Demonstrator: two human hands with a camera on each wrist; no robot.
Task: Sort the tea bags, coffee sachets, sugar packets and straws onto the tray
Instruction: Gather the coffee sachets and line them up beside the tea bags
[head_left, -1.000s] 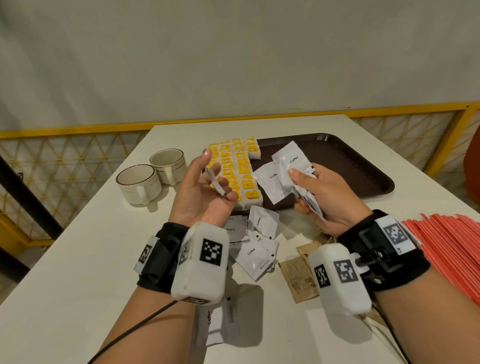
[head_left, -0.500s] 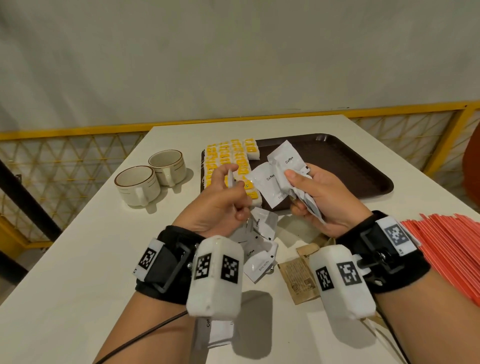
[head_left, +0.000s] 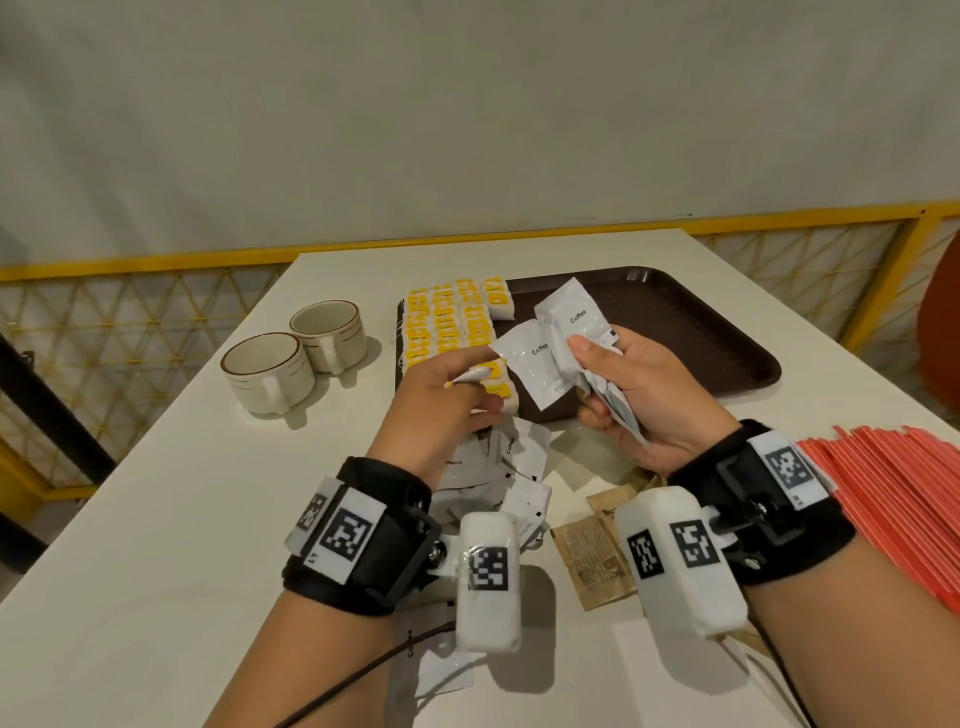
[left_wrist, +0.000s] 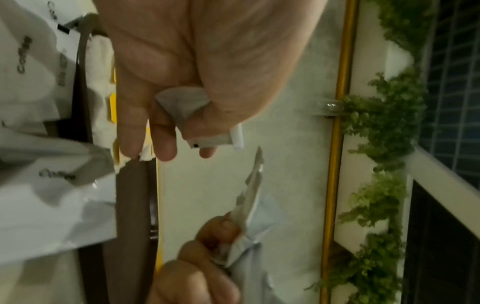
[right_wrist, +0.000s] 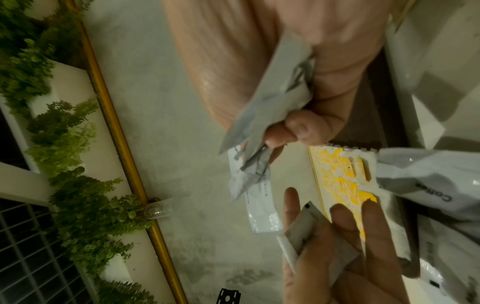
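My left hand pinches one small white coffee sachet between thumb and fingers, just over the tray's near left corner; the left wrist view shows this sachet folded in the grip. My right hand grips a fan of white coffee sachets above the brown tray. Rows of yellow tea bags fill the tray's left end. More coffee sachets lie loose on the table under my hands. Brown sugar packets lie near my right wrist. Red straws are heaped at the right.
Two beige cups stand left of the tray on the white table. A yellow mesh railing runs behind the table's far and left edges. Another coffee sachet lies near the front edge under my left wrist.
My left hand turned from palm-up to palm-down and closed its fingers on the small sachet, moving right toward the tray and my right hand. The right hand kept its bundle almost still.
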